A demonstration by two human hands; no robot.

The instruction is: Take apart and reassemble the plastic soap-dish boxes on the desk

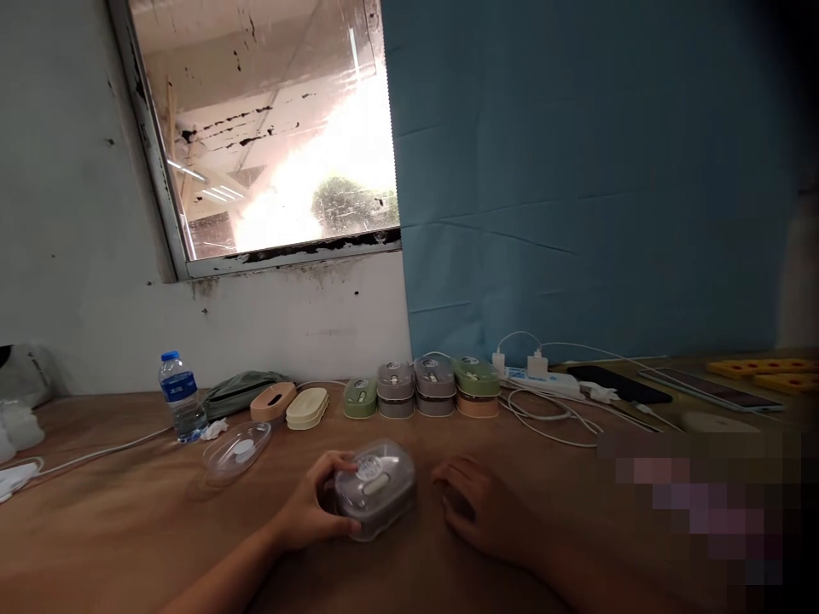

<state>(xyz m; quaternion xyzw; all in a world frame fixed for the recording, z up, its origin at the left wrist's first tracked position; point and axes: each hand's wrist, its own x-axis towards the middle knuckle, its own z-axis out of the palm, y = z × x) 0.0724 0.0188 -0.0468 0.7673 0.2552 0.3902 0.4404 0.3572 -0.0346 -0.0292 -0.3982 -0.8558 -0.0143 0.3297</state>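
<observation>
In the head view, the left hand (308,514) grasps the side of a gray box (387,488) with a clear lid, fingers and thumb around its left end, at the front middle of the table (128,537). The right hand (483,510) is just beside the box, apart from it, fingers loosely bent and released from any object. Behind stand 1 green box (360,398) and 3 stacks (435,385) of 2 boxes. A loose clear cover (238,452) lies left, near a water bottle (182,395).

One head-worn view looks forward and down over the nearby table (95,533); right edge perhaps shaded.
</observation>
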